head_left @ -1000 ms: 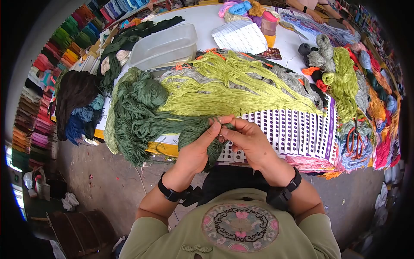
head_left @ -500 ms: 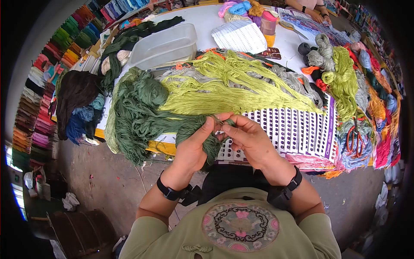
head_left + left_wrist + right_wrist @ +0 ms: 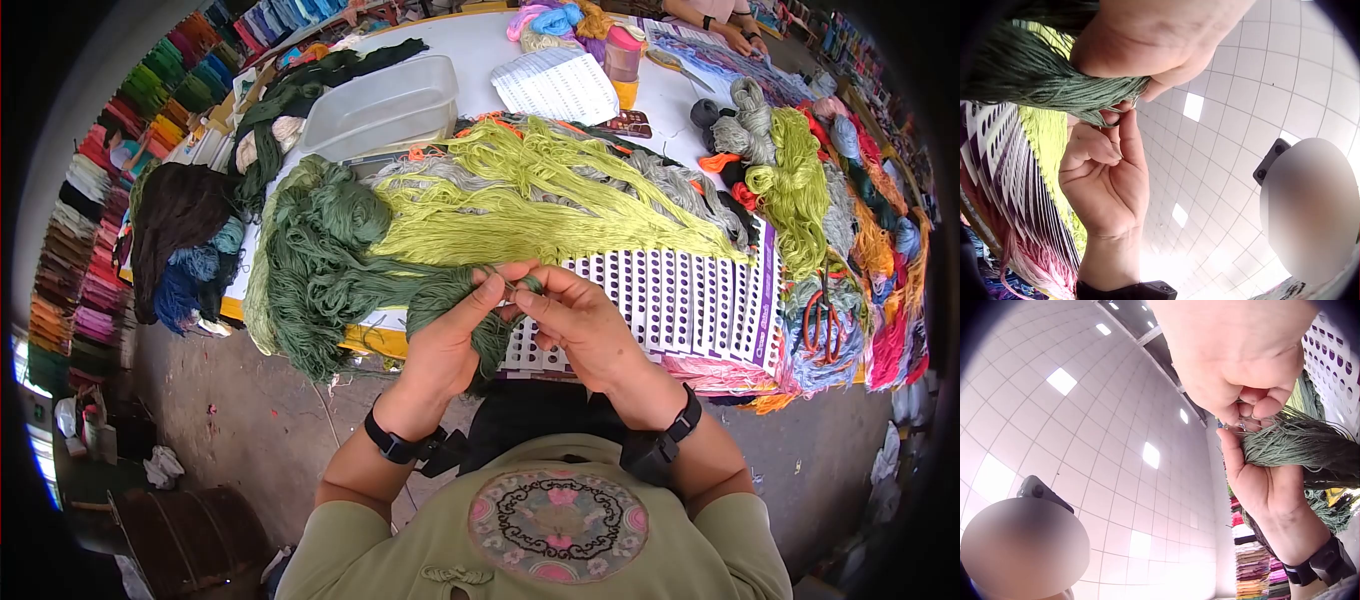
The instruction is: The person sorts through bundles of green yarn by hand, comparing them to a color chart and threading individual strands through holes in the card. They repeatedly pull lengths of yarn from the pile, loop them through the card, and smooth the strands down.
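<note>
the left hand (image 3: 445,345) holds the dark green skein (image 3: 435,298), thumb and fingers pinching its end. beside it, the right hand's (image 3: 592,335) bent fingers pinch fine strands.

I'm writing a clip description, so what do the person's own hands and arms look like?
The left hand and right hand are gloveless. The left has a black wristband with a small, dark, boxy device; the right wears a matching set. Short, pale green sleeves leave the forearms bare.

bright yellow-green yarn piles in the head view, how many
2. One broad pile spreads across the middle; one narrower bunch lies at right, beside twisted grey yarn. Others may be hidden.
</note>
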A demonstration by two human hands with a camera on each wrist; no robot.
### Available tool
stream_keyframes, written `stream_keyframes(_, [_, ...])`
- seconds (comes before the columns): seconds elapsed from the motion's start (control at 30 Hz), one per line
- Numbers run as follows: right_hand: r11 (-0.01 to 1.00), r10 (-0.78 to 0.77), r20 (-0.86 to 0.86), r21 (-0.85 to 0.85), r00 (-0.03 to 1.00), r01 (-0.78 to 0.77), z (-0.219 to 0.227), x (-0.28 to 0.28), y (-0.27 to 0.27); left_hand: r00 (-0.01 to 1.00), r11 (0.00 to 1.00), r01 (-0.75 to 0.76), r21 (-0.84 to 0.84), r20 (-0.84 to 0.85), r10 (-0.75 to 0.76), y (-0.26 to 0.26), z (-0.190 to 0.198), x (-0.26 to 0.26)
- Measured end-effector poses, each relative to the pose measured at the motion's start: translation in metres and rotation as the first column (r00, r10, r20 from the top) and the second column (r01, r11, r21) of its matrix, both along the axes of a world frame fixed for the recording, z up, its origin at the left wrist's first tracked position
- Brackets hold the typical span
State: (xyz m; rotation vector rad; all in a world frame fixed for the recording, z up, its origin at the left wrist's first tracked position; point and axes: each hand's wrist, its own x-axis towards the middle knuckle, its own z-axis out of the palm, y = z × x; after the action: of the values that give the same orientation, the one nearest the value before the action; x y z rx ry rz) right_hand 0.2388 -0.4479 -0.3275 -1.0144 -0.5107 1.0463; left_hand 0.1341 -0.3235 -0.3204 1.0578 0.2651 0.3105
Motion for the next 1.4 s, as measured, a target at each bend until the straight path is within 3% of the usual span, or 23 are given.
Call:
stream_keyframes(0.33, [0.999, 0.026, -0.152, 0.036, 0.988, -0.021, -0.004, 0.003, -0.001, 1.000, 0.997, -0.003, 0.082, 0.015, 0.002, 0.005, -0.008, 0.002])
stream_keyframes(0.53, [1.000, 0.014, -0.092, -0.022, 0.996, -0.017, -0.002, 0.003, 0.000, 1.000, 0.996, -0.028, 0.080, 0.010, 0.028, 0.005, -0.005, 0.002])
stream_keyframes(0.67, [0.997, -0.006, 0.040, -0.079, 0.999, 0.009, 0.002, 0.001, 0.003, 1.000, 0.993, -0.020, 0.120, -0.010, 0.022, 0.005, -0.010, 0.002])
stream_keyframes(0.73, [0.993, -0.023, 0.073, -0.115, 0.997, 0.031, 0.005, 0.002, 0.005, 0.995, 0.982, -0.085, 0.168, 0.069, 0.074, 0.000, -0.013, 0.004])
stream_keyframes(0.97, [0.998, -0.015, -0.095, -0.060, 0.995, 0.010, 0.000, 0.002, 0.005, 0.983, 0.983, -0.135, 0.122, 0.141, 0.118, 0.008, -0.020, 0.004])
stream_keyframes(1.07, [0.979, 0.170, -0.147, -0.087, 0.974, -0.184, 0.003, 0.000, 0.000, 0.983, 0.980, -0.147, 0.137, 0.132, 0.129, 0.015, -0.017, 0.001])
stream_keyframes(1.17, [0.965, 0.263, -0.032, 0.011, 0.964, -0.262, -0.003, 0.011, -0.003, 0.995, 0.981, -0.070, 0.180, 0.084, 0.055, 0.023, -0.002, -0.011])
stream_keyframes(1.2, [0.982, 0.190, 0.100, -0.015, 0.977, -0.190, 0.000, 0.013, -0.006, 1.000, 0.999, 0.022, 0.047, 0.007, -0.022, 0.029, 0.007, -0.020])
stream_keyframes(1.23, [0.986, 0.166, 0.122, -0.009, 0.978, -0.166, -0.001, 0.014, -0.009, 0.992, 0.991, 0.106, -0.087, -0.060, -0.112, 0.039, 0.012, -0.028])
stream_keyframes(1.27, [0.995, -0.097, 0.346, 0.040, 0.933, 0.089, -0.005, 0.017, -0.011, 0.996, 0.983, 0.085, -0.162, 0.015, -0.084, 0.050, 0.011, -0.038])
stream_keyframes(1.3, [0.936, -0.347, 0.534, 0.144, 0.771, 0.321, -0.004, 0.021, -0.014, 0.994, 0.967, 0.074, -0.242, 0.091, -0.054, 0.062, 0.010, -0.045])
stream_keyframes(1.33, [0.884, -0.466, 0.475, 0.217, 0.747, 0.414, 0.001, 0.026, -0.016, 0.989, 0.959, 0.008, -0.283, 0.144, 0.034, 0.070, 0.019, -0.049])
stream_keyframes(1.37, [0.877, -0.478, 0.498, 0.228, 0.724, 0.423, 0.009, 0.030, -0.023, 0.974, 0.941, -0.058, -0.334, 0.188, 0.127, 0.078, 0.028, -0.055])
stream_keyframes(1.4, [0.860, -0.477, 0.097, 0.255, 0.874, 0.441, 0.019, 0.032, -0.032, 0.961, 0.941, -0.122, -0.315, 0.200, 0.191, 0.093, 0.031, -0.063])
